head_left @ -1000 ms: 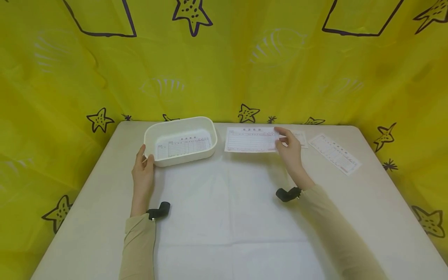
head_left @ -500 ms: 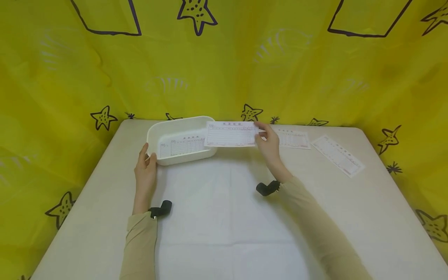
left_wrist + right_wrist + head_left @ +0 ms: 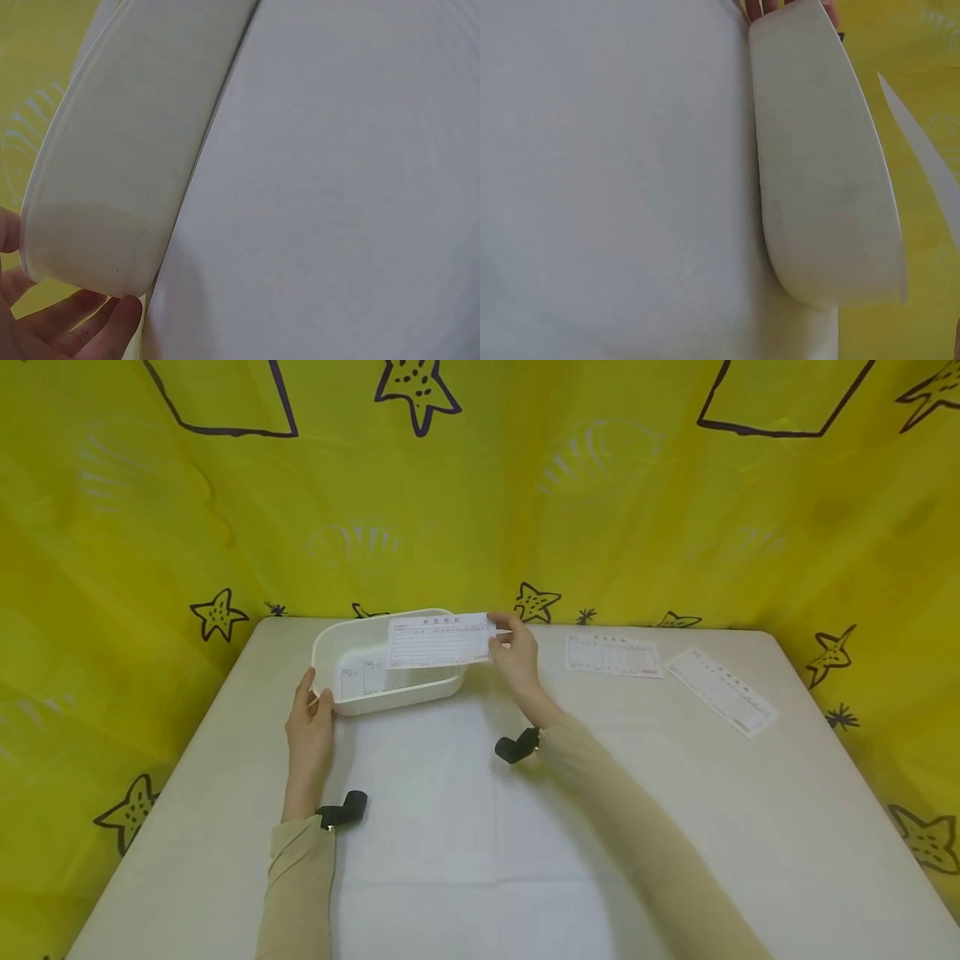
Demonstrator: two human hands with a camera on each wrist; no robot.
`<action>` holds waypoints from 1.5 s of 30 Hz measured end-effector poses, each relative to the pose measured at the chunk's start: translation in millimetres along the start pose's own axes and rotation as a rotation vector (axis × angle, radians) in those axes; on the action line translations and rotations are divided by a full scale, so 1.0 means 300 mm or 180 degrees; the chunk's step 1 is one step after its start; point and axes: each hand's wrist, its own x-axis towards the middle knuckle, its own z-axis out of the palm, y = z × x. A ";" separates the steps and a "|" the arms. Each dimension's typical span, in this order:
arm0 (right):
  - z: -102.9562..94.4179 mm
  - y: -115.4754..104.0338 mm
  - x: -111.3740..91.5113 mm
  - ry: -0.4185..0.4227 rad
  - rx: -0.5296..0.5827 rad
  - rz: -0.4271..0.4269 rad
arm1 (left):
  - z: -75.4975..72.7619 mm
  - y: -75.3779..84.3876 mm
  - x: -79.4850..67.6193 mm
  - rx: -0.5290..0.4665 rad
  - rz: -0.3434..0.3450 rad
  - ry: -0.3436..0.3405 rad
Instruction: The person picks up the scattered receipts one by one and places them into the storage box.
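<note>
A white oblong plastic basin [image 3: 405,697] stands at the back left of the table, with a printed slip [image 3: 358,682] lying inside it. My left hand [image 3: 306,743] holds the basin's left end, thumb at the front and fingers round the side; the left wrist view shows the thumb and fingers [image 3: 112,330] at its corner. Between right thumb and fingers, my right hand [image 3: 517,656] pinches the right end of a printed receipt slip [image 3: 435,642]. That slip is held over the basin's right half and covers part of the slip inside.
Two more printed slips lie at the back right: one nearly straight [image 3: 613,657], the other slanted [image 3: 722,692]. A yellow patterned curtain [image 3: 480,485] hangs behind the white-covered table [image 3: 420,827]. Each wrist carries a small black camera.
My right hand has carried the slip leftward from beside the basin to over it, uncovering the nearly straight slip on the table. My left hand stays on the basin.
</note>
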 end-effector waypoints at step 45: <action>0.293 -0.087 0.059 -0.1037 -0.1138 -0.0150 | -0.004 -0.009 0.008 0.0009 -0.0066 -0.0025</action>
